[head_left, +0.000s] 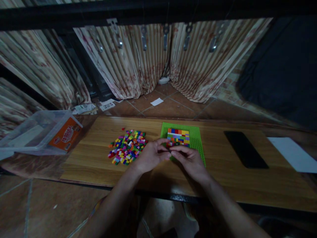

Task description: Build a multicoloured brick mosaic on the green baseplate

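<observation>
A green studded baseplate (198, 138) lies on the wooden table, with rows of colourful toy bricks (178, 134) set on its upper middle part. Over the plate's near left part, my left hand (152, 155) and my right hand (190, 160) meet with their fingertips almost touching. Thumb and fingers are pinched together on both; whatever sits between them is too small and dark to make out. My fingers cover the lower rows of bricks. A heap of loose toy bricks (128, 147) in many colours is spread just left of my left hand.
On the table (213, 185), a black flat slab (245, 148) lies to the right, beside a white sheet (294, 153) at the table's right end. A clear plastic bin (29, 132) with an orange label stands at the left. Striped curtains (143, 62) hang behind.
</observation>
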Tool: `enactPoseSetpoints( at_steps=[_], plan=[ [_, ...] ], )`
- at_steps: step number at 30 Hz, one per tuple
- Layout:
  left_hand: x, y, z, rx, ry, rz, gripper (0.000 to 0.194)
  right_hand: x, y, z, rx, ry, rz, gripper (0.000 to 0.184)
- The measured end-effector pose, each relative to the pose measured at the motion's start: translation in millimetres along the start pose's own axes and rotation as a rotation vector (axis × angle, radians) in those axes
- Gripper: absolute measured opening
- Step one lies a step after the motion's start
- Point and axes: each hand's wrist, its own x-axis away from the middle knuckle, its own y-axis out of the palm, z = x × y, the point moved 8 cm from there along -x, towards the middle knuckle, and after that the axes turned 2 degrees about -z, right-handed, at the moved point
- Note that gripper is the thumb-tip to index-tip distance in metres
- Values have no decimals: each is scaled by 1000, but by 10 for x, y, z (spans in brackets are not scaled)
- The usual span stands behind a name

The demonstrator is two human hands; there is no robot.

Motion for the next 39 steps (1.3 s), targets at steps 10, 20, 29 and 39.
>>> enactPoseSetpoints(
  at_steps=[10,20,29,39],
  plan=[
    [18,31,133,70,94,-10,43,2,-29,2,-222,102,7,17],
    [-25,-181,-27,-113,38,109,26,-46,-289,21,-309,75,120,21],
    [-39,-269,-66,-411,26,173,28,-13,-409,-11,19,72,138,25],
    [-18,-228,8,-622,30,212,27,-20,-301,-127,566,-264,251,14]
  ],
)
